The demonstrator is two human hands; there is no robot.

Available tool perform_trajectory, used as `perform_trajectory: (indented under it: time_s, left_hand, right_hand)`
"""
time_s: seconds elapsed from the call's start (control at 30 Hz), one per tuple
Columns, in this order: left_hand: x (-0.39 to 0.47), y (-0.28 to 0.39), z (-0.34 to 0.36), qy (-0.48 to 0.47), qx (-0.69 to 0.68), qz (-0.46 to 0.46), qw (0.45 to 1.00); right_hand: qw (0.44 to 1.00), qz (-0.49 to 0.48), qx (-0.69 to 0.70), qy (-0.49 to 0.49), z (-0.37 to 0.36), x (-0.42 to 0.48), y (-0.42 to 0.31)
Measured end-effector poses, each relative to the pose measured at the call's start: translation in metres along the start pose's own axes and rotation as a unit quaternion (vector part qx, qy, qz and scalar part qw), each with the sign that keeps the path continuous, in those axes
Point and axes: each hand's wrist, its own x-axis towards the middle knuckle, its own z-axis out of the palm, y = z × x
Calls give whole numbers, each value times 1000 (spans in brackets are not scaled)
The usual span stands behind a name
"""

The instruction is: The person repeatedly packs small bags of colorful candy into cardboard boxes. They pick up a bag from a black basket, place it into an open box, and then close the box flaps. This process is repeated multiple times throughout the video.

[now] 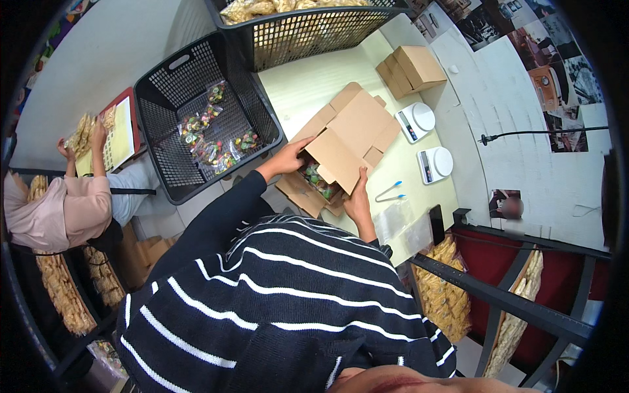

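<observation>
An unfolded cardboard box (353, 125) lies on the pale table in front of me, partly opened out with its flaps spread. One flap leans over the box's near part, where colourful wrapped sweets (317, 178) show in the gap. My left hand (289, 157) grips the box at its left edge, thumb near the opening. At the right edge, by the leaning flap, my right hand (358, 199) holds the cardboard. The flap hides part of the contents.
Left of the box stands a black plastic crate (206, 182) with several sweet bags; another crate (319, 37) holds snack packs. Two kitchen scales (435, 165), tongs (389, 191), clear bags (393, 218), a phone (436, 225) and small cartons (412, 71) sit rightward. A co-worker (73, 211) sits at left.
</observation>
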Motion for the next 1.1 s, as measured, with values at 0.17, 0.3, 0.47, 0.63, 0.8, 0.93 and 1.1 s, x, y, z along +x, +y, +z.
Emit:
perform_trajectory:
  time_s: [0.17,0.3,0.47,0.63,0.8,0.93,1.1]
  left_hand:
    - [-32,11,-7,-20,-73,-28,997]
    - [-40,12,-6,-24,-48,-103,993]
    - [-46,-5,-1,14,22,-25,999]
    - [-45,-6,-1,5,-6,-34,999]
    - [-48,-15,6,42,39,23,998]
    - [-50,-16,9,49,25,30,998]
    - [-50,-17,8,46,-6,21,999]
  right_hand:
    - [999,19,-18,-46,-3,-2,0]
    - [989,-53,-125,-55,-10,0,-15]
    - [982,-128,-100,-100,-5,1,-39]
    - [961,-174,-204,-68,19,2,-48]
    - [952,-188,-235,-53,31,0,-39]
    - [949,-197,-243,-34,35,1,-36]
    - [951,-193,-242,-27,39,1,-35]
